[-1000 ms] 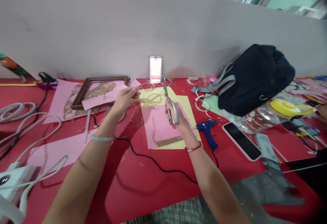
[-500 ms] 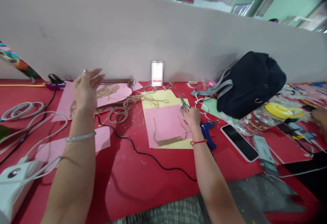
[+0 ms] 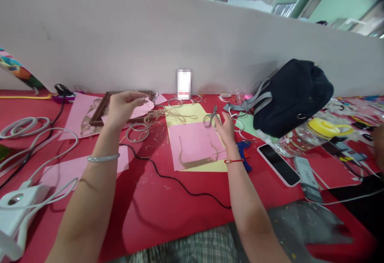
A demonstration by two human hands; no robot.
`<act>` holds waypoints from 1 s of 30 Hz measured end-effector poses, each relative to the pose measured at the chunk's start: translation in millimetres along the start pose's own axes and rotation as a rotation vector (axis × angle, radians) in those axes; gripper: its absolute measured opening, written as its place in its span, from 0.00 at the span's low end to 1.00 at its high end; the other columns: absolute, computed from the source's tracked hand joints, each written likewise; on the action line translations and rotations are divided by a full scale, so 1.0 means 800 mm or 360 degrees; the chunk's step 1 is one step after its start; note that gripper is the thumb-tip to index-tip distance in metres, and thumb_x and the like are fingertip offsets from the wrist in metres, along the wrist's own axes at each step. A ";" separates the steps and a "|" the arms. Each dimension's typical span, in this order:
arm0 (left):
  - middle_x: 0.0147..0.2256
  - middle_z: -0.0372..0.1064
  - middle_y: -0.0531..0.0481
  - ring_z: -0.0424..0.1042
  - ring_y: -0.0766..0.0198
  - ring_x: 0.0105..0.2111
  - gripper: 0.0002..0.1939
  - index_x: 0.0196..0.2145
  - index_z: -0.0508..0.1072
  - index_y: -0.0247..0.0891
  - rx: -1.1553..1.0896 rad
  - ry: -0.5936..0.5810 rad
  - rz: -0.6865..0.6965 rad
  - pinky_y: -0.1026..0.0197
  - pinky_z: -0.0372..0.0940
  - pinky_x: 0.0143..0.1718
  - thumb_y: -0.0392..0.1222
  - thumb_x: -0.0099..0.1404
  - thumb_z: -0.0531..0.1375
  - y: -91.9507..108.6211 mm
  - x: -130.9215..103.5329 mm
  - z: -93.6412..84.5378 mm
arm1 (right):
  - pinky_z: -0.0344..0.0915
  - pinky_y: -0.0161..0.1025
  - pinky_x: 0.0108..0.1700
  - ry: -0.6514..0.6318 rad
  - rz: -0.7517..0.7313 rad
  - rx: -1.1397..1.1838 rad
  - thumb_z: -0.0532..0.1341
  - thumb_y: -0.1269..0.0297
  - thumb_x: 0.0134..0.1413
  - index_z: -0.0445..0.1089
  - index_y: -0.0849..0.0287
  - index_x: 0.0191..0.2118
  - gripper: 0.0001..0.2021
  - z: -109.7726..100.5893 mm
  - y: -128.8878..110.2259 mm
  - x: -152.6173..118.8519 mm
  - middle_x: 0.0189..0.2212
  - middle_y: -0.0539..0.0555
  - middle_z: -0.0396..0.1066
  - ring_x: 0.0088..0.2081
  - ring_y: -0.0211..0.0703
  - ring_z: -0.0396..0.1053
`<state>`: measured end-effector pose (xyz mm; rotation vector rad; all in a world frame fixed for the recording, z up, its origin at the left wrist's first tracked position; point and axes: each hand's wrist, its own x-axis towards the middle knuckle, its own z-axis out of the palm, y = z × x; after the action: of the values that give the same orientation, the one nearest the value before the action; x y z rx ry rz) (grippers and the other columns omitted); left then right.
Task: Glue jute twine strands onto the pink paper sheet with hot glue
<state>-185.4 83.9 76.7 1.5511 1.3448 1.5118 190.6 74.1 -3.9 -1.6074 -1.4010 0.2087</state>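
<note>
My left hand [image 3: 121, 109] is above a pink sheet [image 3: 147, 108] that lies over a brown wooden frame [image 3: 100, 112]. Its thumb and fingertips are pinched together; whatever is between them is too small to make out. My right hand [image 3: 225, 129] is beside a pair of scissors [image 3: 211, 118], fingers apart and off the handles as far as I can see. Under the scissors lie yellow paper [image 3: 186, 113] and a pink sheet [image 3: 195, 139]. Brown twine strips [image 3: 196, 162] form a U shape on this sheet. A loose tangle of twine [image 3: 171, 115] lies between my hands.
A blue tool [image 3: 244, 151], partly hidden, lies by my right wrist. Farther right are a phone [image 3: 279, 165], a dark bag [image 3: 294, 99] and a yellow-lidded bottle [image 3: 306, 137]. A black cable [image 3: 180, 185] crosses the red table; a white power strip [image 3: 21, 207] stands left.
My left hand has moved right and its fingers have closed into a pinch. My right hand has let go of the scissors, which now lie turned slightly, blades pointing away.
</note>
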 end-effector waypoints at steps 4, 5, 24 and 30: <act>0.39 0.84 0.46 0.82 0.51 0.43 0.17 0.39 0.79 0.39 0.0045 -0.0380 -0.0019 0.46 0.74 0.49 0.50 0.57 0.74 0.019 -0.021 0.052 | 0.69 0.57 0.59 0.0124 0.0018 -0.0141 0.60 0.57 0.61 0.75 0.62 0.46 0.15 -0.063 -0.017 0.000 0.48 0.69 0.78 0.47 0.57 0.76; 0.38 0.84 0.45 0.83 0.51 0.42 0.17 0.39 0.76 0.39 -0.0052 -0.0479 -0.0050 0.47 0.75 0.48 0.48 0.57 0.74 0.021 -0.028 0.067 | 0.70 0.57 0.56 0.0118 -0.0018 -0.0244 0.61 0.55 0.62 0.75 0.61 0.42 0.14 -0.083 -0.018 -0.009 0.43 0.67 0.78 0.44 0.56 0.76; 0.50 0.82 0.34 0.81 0.46 0.55 0.28 0.35 0.69 0.40 -0.0319 -0.0962 -0.0148 0.45 0.73 0.58 0.70 0.67 0.64 -0.064 -0.108 0.174 | 0.72 0.60 0.52 -0.0130 0.0292 -0.0598 0.67 0.52 0.60 0.66 0.54 0.37 0.13 -0.135 0.028 -0.149 0.41 0.68 0.72 0.47 0.67 0.73; 0.57 0.76 0.29 0.76 0.44 0.61 0.13 0.41 0.64 0.43 0.0295 -0.1139 0.0395 0.41 0.70 0.61 0.54 0.77 0.52 -0.078 -0.120 0.179 | 0.73 0.55 0.44 0.0016 0.0543 0.0017 0.73 0.42 0.46 0.70 0.52 0.39 0.23 -0.185 0.017 -0.163 0.34 0.58 0.75 0.36 0.56 0.74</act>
<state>-49.8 49.1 -42.0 2.1595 0.9071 0.8164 254.8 -112.6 6.9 -1.8290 -1.1079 0.4063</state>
